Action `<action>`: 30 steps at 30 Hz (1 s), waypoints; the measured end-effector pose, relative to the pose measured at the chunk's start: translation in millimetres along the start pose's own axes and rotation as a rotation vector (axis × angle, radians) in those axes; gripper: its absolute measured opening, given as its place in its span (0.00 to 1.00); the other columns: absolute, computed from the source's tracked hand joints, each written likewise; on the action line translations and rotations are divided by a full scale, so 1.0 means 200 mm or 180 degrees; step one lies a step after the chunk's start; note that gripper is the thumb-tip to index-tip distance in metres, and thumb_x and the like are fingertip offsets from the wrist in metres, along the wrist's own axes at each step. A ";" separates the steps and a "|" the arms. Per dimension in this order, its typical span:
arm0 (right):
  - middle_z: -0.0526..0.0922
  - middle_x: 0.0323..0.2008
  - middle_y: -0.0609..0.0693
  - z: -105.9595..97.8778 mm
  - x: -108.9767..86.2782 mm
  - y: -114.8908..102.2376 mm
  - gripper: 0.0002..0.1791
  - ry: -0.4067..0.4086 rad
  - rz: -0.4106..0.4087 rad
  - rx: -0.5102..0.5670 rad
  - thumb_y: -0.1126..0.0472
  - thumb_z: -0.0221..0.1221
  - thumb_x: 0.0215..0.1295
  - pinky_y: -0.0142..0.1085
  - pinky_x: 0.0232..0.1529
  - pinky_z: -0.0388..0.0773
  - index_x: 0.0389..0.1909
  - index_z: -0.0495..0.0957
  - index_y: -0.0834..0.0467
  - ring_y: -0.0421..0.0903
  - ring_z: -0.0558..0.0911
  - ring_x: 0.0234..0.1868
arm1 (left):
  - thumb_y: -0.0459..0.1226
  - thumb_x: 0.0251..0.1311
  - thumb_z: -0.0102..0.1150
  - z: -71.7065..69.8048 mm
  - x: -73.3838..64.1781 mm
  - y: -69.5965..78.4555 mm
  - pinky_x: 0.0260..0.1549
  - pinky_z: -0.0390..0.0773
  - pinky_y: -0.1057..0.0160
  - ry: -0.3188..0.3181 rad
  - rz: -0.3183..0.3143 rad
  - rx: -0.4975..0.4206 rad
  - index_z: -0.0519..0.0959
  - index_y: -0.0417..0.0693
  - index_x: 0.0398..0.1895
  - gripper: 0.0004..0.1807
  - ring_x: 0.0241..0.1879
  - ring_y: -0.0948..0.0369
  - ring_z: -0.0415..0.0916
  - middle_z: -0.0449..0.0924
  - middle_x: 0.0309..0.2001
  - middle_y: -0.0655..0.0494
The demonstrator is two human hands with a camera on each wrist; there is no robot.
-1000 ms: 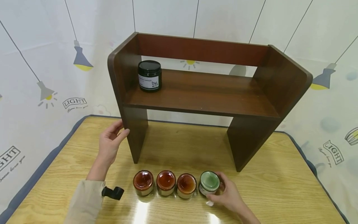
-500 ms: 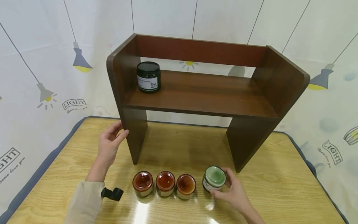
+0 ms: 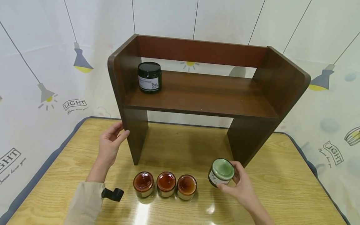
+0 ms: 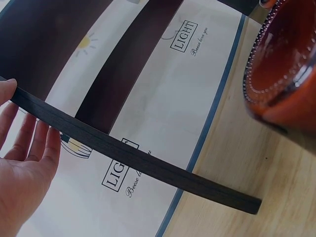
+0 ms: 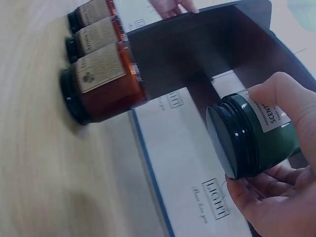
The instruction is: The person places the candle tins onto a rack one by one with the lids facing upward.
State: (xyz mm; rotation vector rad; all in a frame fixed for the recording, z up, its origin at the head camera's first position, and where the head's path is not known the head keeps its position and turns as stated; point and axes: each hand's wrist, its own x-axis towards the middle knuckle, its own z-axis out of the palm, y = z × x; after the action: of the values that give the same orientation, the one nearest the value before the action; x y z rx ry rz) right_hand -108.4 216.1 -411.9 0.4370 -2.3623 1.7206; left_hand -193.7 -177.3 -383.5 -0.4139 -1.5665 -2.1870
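My right hand (image 3: 242,186) grips a green glass candle jar (image 3: 222,172) between thumb and fingers, raised over the table in front of the shelf's right leg. The jar is upside down: its green base faces up, and the right wrist view shows its black lid (image 5: 224,140) on the table side. With thumb and fingers on either side, my left hand (image 3: 109,143) holds the front edge of the left panel of a dark wooden shelf (image 3: 197,97). In the left wrist view a thumb rests on that panel edge (image 4: 133,155).
Three amber candle jars (image 3: 166,184) stand lid-down in a row before the shelf. A dark lidded candle jar (image 3: 150,78) sits upright at the shelf's left end. Behind the wooden table (image 3: 281,193) hangs a white cloth (image 3: 230,18) printed with lamps.
My right hand has lifted the green candle jar from the right end of the row and moved it right and toward the shelf. The left hand stays on the panel.
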 end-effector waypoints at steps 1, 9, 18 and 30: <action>0.76 0.44 0.50 0.00 0.01 -0.01 0.34 0.0032 -0.0028 -0.0011 0.80 0.68 0.37 0.21 0.49 0.71 0.50 0.67 0.71 0.33 0.77 0.45 | 0.15 0.55 0.51 0.00 0.00 0.00 0.42 0.76 0.72 0.0001 0.0000 -0.0002 0.83 0.48 0.44 0.23 0.45 0.63 0.75 0.81 0.41 0.59; 0.76 0.43 0.43 -0.04 0.06 -0.13 0.34 0.0209 -0.0182 0.0024 0.83 0.66 0.35 0.22 0.46 0.73 0.49 0.67 0.71 0.34 0.77 0.43 | 0.15 0.55 0.51 0.00 0.00 0.00 0.42 0.76 0.72 0.0009 -0.0025 0.0018 0.83 0.48 0.44 0.23 0.46 0.64 0.75 0.81 0.42 0.60; 0.76 0.43 0.46 -0.07 0.12 -0.27 0.34 0.0230 -0.0341 0.0021 0.84 0.65 0.35 0.23 0.39 0.74 0.49 0.66 0.70 0.36 0.76 0.40 | 0.15 0.55 0.50 0.00 0.00 -0.01 0.42 0.76 0.71 -0.0029 -0.0002 -0.0009 0.82 0.46 0.45 0.22 0.46 0.64 0.75 0.81 0.42 0.59; 0.76 0.43 0.50 -0.08 0.18 -0.43 0.35 0.0232 -0.0359 0.0228 0.84 0.64 0.35 0.24 0.47 0.73 0.49 0.69 0.62 0.39 0.78 0.43 | 0.16 0.56 0.51 0.00 0.00 0.00 0.42 0.76 0.72 -0.0035 0.0005 0.0005 0.82 0.45 0.46 0.22 0.46 0.63 0.75 0.81 0.42 0.59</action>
State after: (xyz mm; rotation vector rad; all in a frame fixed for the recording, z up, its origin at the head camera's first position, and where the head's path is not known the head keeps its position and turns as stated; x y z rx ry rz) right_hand -113.9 203.2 -319.0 0.4996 -2.1879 1.7438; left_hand -194.0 -177.9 -383.4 -0.4271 -1.5729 -2.1857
